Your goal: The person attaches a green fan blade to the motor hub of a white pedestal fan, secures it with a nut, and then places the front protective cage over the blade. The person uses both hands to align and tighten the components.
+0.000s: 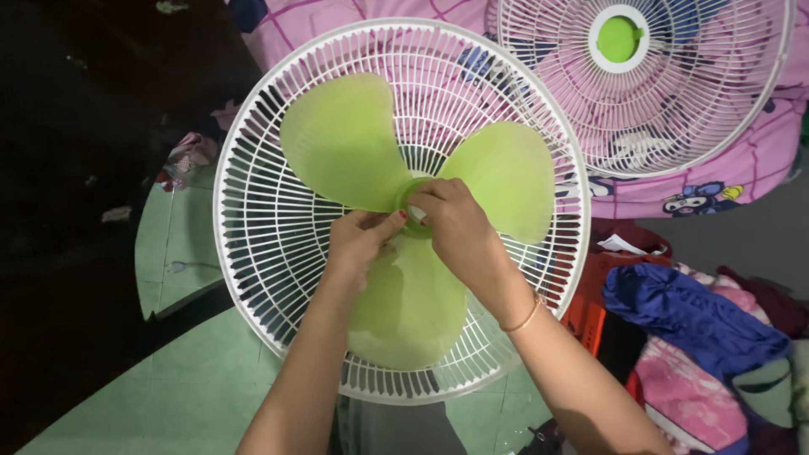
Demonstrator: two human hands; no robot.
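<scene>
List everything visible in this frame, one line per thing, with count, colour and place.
fan blade: 1, three-lobed, light green, on the rear grille
rear grille: 1, white, centre
front grille: 1, white with green hub, top right, on the bedsheet
bedsheet: 1, pink patterned, top
blue cloth: 1, right
floor: green tiles, lower left
bracelet: 1, gold-coloured, right wrist
left hand: at the blade hub
right hand: at the blade hub

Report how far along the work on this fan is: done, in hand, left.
Done: the green three-bladed plastic propeller sits inside the white round rear grille. In hand: the left hand and right hand both pinch at the blade's green hub; whether it is tight cannot be told. Left: the white front grille with a green centre cap lies apart on the pink patterned sheet, not fitted.
</scene>
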